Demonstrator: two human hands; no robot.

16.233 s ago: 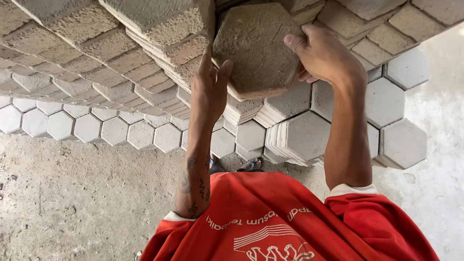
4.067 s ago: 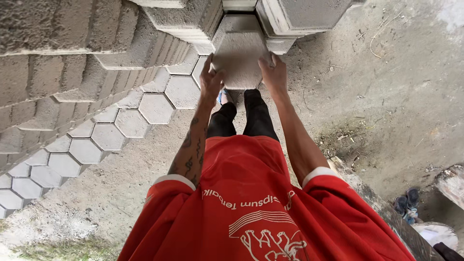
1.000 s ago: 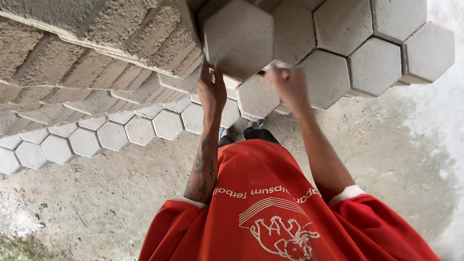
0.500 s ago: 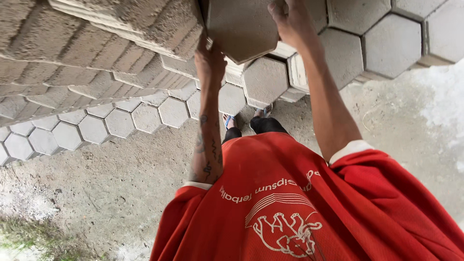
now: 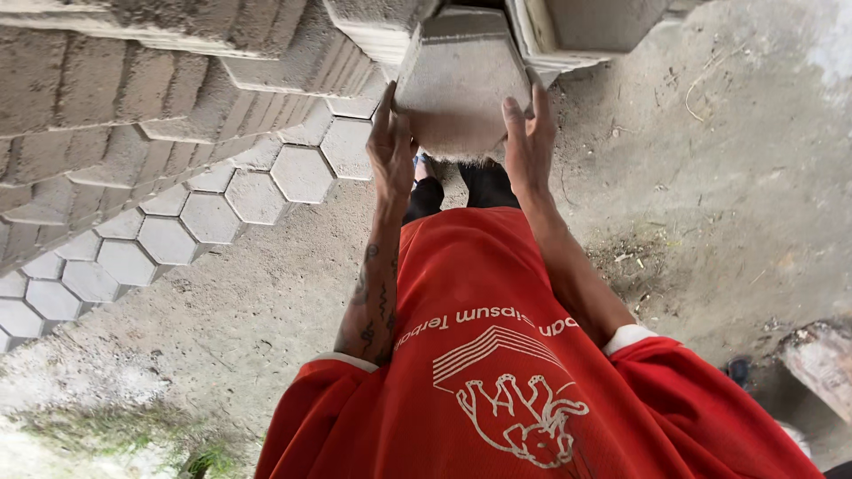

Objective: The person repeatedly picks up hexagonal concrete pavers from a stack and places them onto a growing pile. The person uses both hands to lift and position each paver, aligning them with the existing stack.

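Rough grey concrete ground (image 5: 710, 177), scattered with dry bits and a tuft of grass at the lower left, runs beneath the scene. Both arms stretch straight out from the red shirt (image 5: 497, 355), forearms nearly parallel. The left hand (image 5: 391, 146) presses flat against one side of a hexagonal paving block (image 5: 457, 84), fingers extended upward along its edge; the right hand (image 5: 530, 137) clamps the opposite side the same way, so the block sits squeezed between the two palms, its broad face turned toward the camera. That block is coarse, sandy grey concrete with bevelled edges. Just beyond it stand stacked blocks (image 5: 160, 98) showing rough side faces, and a row of hexagonal pavers (image 5: 222, 208) lies flat along the stack's foot.
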